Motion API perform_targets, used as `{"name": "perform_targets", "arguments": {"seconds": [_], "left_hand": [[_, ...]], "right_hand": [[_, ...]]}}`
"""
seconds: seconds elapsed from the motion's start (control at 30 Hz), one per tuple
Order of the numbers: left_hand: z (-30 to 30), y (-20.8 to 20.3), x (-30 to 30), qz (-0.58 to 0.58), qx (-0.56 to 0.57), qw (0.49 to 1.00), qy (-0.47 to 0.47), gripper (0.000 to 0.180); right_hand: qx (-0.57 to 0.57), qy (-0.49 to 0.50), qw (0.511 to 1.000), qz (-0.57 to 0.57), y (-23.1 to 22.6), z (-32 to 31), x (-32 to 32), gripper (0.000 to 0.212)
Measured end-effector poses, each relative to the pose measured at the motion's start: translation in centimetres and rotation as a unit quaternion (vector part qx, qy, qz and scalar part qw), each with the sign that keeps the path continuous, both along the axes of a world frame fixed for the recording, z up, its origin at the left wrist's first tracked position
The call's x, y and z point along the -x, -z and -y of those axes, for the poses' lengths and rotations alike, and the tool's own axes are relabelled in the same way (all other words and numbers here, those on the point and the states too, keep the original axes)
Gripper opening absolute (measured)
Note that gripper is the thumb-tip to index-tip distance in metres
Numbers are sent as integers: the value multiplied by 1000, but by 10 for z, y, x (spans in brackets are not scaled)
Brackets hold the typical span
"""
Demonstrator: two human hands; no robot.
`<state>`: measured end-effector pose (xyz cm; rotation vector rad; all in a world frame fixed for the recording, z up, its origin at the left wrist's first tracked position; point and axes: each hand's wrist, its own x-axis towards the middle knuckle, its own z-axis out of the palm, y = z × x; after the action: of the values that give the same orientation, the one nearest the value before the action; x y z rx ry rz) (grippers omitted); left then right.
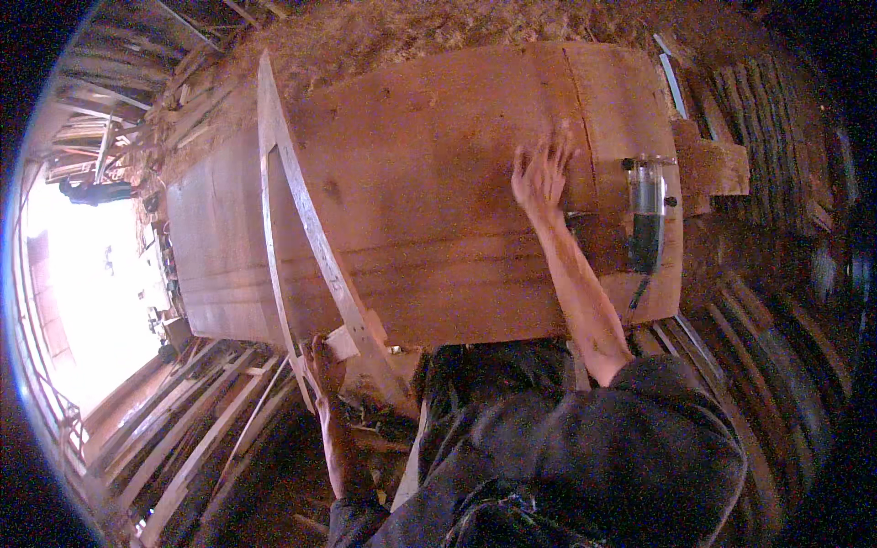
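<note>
My left hand (324,367) is closed around the lower part of a wooden frame (319,239), beside its short crosspiece (343,343). Two long, slightly curved slats make up the frame; they meet in a point at the far end and spread toward me. It lies across the left half of a broad wooden workbench (438,183), its near end reaching past the front edge. Over the right part of the bench, my right hand (545,178) has its fingers spread and holds nothing. Motion slightly blurs those fingertips.
A power tool (647,215) with a clear and black body rests at the bench's right end, its cord toward me. Wood shavings (393,41) heap along the far side. Long timber strips (196,438) lie at lower left, and stacked boards (763,137) stand at right.
</note>
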<state>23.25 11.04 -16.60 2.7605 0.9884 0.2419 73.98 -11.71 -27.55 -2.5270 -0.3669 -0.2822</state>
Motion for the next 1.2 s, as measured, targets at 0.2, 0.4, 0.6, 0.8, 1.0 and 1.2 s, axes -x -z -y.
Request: {"name": "perform_targets", "arguments": {"seconds": [0.2, 0.4, 0.6, 0.8, 1.0, 1.2], "left_hand": [[-31, 18, 46, 0, 38, 999, -36, 42], [-63, 34, 95, 179, 187, 955, -144, 30], [-102, 30, 125, 238, 259, 919, -179, 28], [-103, -13, 94, 119, 247, 958, -84, 35], [-100, -36, 61, 39, 251, 967, 12, 43], [-108, -37, 22, 2, 289, 952, 104, 50]], "right_hand": [[-99, 0, 990, -105, 48, -81, 11, 49], [-112, 7, 992, -64, 80, -105, -92, 35], [53, -38, 993, 97, 42, -229, -46, 33], [146, -252, 916, 275, 61, -262, -50, 31], [193, 68, 959, 194, 68, -165, -123, 32], [118, -198, 958, 173, 29, -185, 16, 43]]}}
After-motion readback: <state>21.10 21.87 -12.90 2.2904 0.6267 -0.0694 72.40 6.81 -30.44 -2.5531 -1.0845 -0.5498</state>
